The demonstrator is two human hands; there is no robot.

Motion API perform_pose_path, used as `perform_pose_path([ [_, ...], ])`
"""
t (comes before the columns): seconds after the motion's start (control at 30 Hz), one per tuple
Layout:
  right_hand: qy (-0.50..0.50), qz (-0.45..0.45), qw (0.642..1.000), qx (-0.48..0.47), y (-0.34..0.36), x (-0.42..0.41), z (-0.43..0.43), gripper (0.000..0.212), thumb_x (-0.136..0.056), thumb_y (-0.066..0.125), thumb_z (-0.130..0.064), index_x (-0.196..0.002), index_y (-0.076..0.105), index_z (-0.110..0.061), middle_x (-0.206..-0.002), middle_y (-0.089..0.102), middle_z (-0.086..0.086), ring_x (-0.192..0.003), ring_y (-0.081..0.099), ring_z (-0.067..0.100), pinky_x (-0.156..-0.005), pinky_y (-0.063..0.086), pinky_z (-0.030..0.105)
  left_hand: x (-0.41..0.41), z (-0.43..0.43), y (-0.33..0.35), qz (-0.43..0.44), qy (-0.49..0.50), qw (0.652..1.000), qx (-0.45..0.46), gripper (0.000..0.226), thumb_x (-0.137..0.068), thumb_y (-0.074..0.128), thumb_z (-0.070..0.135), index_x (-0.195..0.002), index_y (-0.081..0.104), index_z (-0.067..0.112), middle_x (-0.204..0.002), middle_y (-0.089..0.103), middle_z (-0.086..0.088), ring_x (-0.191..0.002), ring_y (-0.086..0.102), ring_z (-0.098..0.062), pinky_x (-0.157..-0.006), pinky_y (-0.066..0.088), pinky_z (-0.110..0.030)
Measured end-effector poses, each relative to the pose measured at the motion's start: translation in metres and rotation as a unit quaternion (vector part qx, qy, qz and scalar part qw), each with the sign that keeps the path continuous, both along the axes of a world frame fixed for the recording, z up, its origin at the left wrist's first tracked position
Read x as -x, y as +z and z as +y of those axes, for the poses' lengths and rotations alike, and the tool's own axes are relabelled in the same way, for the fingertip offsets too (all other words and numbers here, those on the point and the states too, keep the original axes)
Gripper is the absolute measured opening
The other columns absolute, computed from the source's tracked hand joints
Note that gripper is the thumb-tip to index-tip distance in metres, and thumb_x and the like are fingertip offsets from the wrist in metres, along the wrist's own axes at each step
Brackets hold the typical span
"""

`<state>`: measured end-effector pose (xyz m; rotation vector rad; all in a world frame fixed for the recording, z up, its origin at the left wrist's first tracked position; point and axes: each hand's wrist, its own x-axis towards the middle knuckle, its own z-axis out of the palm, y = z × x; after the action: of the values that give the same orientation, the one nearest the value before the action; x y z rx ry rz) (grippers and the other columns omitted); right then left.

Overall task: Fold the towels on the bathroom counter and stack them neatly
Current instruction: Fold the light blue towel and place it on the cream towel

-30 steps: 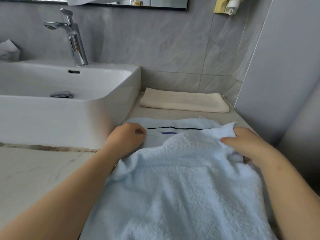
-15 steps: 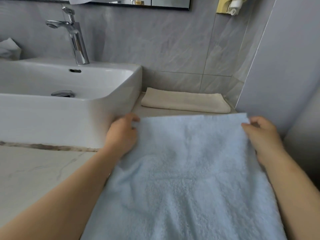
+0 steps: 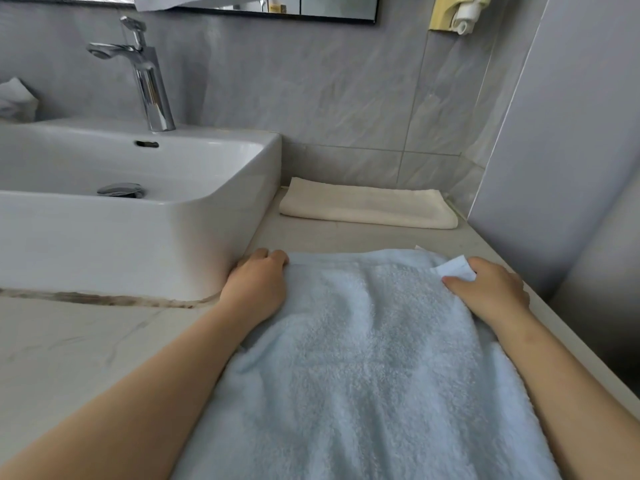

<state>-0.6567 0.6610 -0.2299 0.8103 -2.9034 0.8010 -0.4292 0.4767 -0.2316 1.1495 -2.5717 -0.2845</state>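
Head view: your left grip (image 3: pixel 256 285) and right grip (image 3: pixel 491 289) clench the fluffy pale-blue terry towel (image 3: pixel 363 358), so uneven release could skew it.

A bathroom is shown: a white ceramic basin (image 3: pixel 138 237) with a chrome tap (image 3: pixel 149 77) and a metal drain plug (image 3: pixel 121 189) is set on a pale marbled counter (image 3: pixel 69 341), just to the left of the left hand (image 3: pixel 258 284). Grey wall tiles (image 3: pixel 329 98) are seen beyond both hands, with a mirror's lower edge (image 3: pixel 311 10) above them and a yellow wall dispenser (image 3: pixel 453 12) high beyond the right hand (image 3: pixel 491 289). A folded cream towel (image 3: pixel 367 207) is laid against the wall beyond the hands, and a pale blue towel (image 3: pixel 363 358) is spread under them.
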Motion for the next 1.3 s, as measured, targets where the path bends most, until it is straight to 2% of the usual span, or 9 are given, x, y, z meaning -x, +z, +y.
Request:
perform_pose_path([
  [0.13, 0.008, -0.031, 0.999, 0.028, -0.001, 0.001, -0.003, 0.018, -0.083, 0.061, -0.034, -0.094, 0.058, -0.02, -0.104, 0.061, 0.004, -0.107, 0.051, 0.033, -0.084, 0.042, 0.036, -0.004, -0.004, 0.0, 0.032, -0.018, 0.999, 0.004, 0.041, -0.089, 0.04, 0.003, -0.124, 0.055, 0.017, -0.124, 0.054, -0.01, -0.116, 0.049, -0.029, -0.097, 0.038, -0.03],
  [0.27, 0.025, -0.009, 0.978, 0.209, 0.005, -0.002, -0.002, 0.011, -0.083, 0.061, -0.018, -0.08, 0.059, -0.008, -0.081, 0.062, 0.007, -0.084, 0.058, 0.03, -0.072, 0.046, 0.037, -0.004, -0.002, 0.003, 0.159, -0.005, 0.987, 0.039, 0.036, -0.087, 0.044, 0.0, -0.112, 0.066, 0.014, -0.114, 0.06, -0.01, -0.104, 0.056, -0.029, -0.085, 0.04, -0.029],
  [0.37, 0.025, 0.013, 0.943, 0.33, 0.012, -0.008, -0.002, 0.033, -0.089, 0.057, -0.016, -0.062, 0.039, -0.021, -0.065, 0.044, -0.006, -0.061, 0.042, 0.012, -0.056, 0.034, 0.027, -0.005, -0.001, 0.009, 0.263, 0.014, 0.96, 0.094, 0.035, -0.088, 0.044, -0.002, -0.109, 0.067, 0.012, -0.111, 0.062, -0.01, -0.1, 0.056, -0.03, -0.077, 0.037, -0.027],
  [0.57, 0.027, -0.016, 0.982, 0.188, -0.002, 0.003, -0.01, 0.024, -0.091, 0.052, -0.016, -0.071, 0.038, -0.012, -0.073, 0.047, 0.002, -0.07, 0.042, 0.02, -0.057, 0.03, 0.031, 0.004, -0.006, -0.001, 0.04, 0.009, 0.999, -0.013, 0.041, -0.093, 0.035, 0.006, -0.131, 0.048, 0.012, -0.131, 0.049, -0.015, -0.118, 0.049, -0.031, -0.096, 0.039, -0.032],
  [0.7, 0.028, -0.036, 0.987, 0.154, 0.0, 0.009, -0.01, 0.015, -0.085, 0.054, -0.014, -0.08, 0.052, 0.001, -0.077, 0.057, 0.008, -0.074, 0.05, 0.026, -0.059, 0.034, 0.03, 0.003, -0.009, -0.001, 0.036, -0.002, 0.999, 0.009, 0.039, -0.094, 0.036, 0.007, -0.13, 0.05, 0.012, -0.129, 0.049, -0.014, -0.116, 0.05, -0.03, -0.096, 0.039, -0.031],
  [0.9, 0.117, -0.144, 0.98, 0.073, 0.023, 0.014, 0.023, 0.016, -0.084, 0.065, -0.01, -0.068, 0.061, -0.011, -0.065, 0.057, 0.0, -0.058, 0.05, 0.013, -0.049, 0.033, 0.023, -0.001, -0.016, 0.004, 0.085, -0.051, 0.995, 0.001, 0.027, -0.096, 0.043, 0.015, -0.115, 0.063, 0.017, -0.115, 0.064, -0.003, -0.105, 0.057, -0.022, -0.08, 0.035, -0.02],
  [1.03, 0.106, -0.121, 0.974, 0.161, 0.028, 0.023, 0.036, 0.017, -0.084, 0.064, -0.005, -0.069, 0.066, -0.013, -0.065, 0.063, 0.003, -0.062, 0.053, 0.017, -0.056, 0.038, 0.024, -0.002, -0.01, 0.007, 0.187, -0.004, 0.982, -0.006, 0.034, -0.095, 0.046, 0.014, -0.127, 0.052, 0.022, -0.067, 0.054, 0.003, -0.072, 0.051, -0.024, -0.064, 0.032, -0.026],
  [1.2, 0.159, -0.152, 0.972, 0.085, 0.025, 0.014, 0.033, 0.005, -0.08, 0.072, -0.016, -0.077, 0.068, -0.014, -0.082, 0.068, 0.003, -0.082, 0.062, 0.017, -0.077, 0.045, 0.027, -0.001, -0.007, 0.004, 0.122, -0.004, 0.992, -0.015, 0.032, -0.091, 0.052, 0.013, -0.122, 0.056, 0.017, -0.107, 0.065, -0.009, -0.107, 0.057, -0.027, -0.082, 0.039, -0.025],
  [1.3, 0.177, -0.165, 0.97, 0.003, 0.029, 0.012, 0.037, 0.016, -0.076, 0.077, -0.023, -0.085, 0.066, -0.017, -0.086, 0.06, -0.002, -0.081, 0.055, 0.009, -0.069, 0.039, 0.017, -0.001, -0.006, 0.003, 0.118, -0.007, 0.993, -0.017, 0.023, -0.09, 0.052, 0.011, -0.111, 0.062, 0.013, -0.112, 0.064, -0.008, -0.103, 0.057, -0.024, -0.075, 0.035, -0.022],
])
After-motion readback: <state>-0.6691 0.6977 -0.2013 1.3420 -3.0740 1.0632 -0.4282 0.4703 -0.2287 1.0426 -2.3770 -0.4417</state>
